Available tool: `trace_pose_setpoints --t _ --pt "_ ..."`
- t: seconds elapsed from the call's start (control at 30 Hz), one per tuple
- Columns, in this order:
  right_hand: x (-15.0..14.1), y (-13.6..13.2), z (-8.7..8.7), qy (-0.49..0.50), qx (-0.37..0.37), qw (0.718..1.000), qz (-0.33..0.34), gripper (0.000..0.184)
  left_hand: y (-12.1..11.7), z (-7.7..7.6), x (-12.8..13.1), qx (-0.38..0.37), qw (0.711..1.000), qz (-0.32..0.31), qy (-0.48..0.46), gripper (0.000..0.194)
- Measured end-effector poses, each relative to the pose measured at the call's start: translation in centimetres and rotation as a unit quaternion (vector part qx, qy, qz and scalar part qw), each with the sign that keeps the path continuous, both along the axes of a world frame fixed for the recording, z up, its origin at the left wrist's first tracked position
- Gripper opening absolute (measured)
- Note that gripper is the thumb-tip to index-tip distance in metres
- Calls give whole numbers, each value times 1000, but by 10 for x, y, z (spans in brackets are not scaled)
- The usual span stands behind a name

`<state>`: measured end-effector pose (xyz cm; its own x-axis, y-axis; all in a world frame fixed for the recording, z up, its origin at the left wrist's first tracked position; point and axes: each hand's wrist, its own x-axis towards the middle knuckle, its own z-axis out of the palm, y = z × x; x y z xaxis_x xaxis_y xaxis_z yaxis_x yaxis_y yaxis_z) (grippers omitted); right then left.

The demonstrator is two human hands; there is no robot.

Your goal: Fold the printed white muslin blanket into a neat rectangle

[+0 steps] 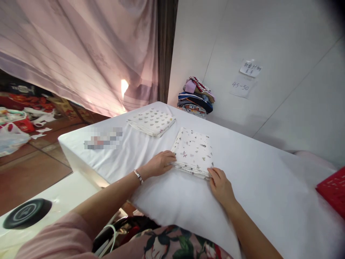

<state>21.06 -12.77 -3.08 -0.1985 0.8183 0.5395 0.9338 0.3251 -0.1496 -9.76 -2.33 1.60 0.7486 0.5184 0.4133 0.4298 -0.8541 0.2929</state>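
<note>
A folded white cloth with small coloured prints lies on the white table in front of me. My left hand rests at its near left corner, fingers curled against the folded edge. My right hand touches its near right corner, fingertips pinching the stacked layers. A second folded white cloth with a heart pattern lies further back to the left, untouched. A silver bracelet sits on my left wrist.
A pile of folded colourful clothes stands at the table's far corner against the wall. A red perforated object lies at the right edge. A pink curtain hangs behind. A black round disc sits on a low white surface at left.
</note>
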Motion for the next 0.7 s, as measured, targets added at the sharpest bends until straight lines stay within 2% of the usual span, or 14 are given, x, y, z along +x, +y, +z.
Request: trace_pose_setpoints --t 0.13,0.27,0.37,0.53,0.6,0.7 --pt "0 1 -1 3 7 1000 0 42 -1 -7 -2 6 1000 12 -5 29" --pt "1 1 -3 2 10 1000 1 42 1 -8 5 23 999 34 15 23" --pt "1 2 -3 1 11 1000 -2 41 4 2 9 29 999 26 27 16" --pt "-1 2 -2 18 6 1000 6 42 9 26 10 90 995 10 36 23" --pt "-1 2 0 25 4 1000 17 42 10 24 8 103 993 14 53 24" --pt "-2 3 1 27 -1 999 25 41 9 6 6 82 995 18 61 23"
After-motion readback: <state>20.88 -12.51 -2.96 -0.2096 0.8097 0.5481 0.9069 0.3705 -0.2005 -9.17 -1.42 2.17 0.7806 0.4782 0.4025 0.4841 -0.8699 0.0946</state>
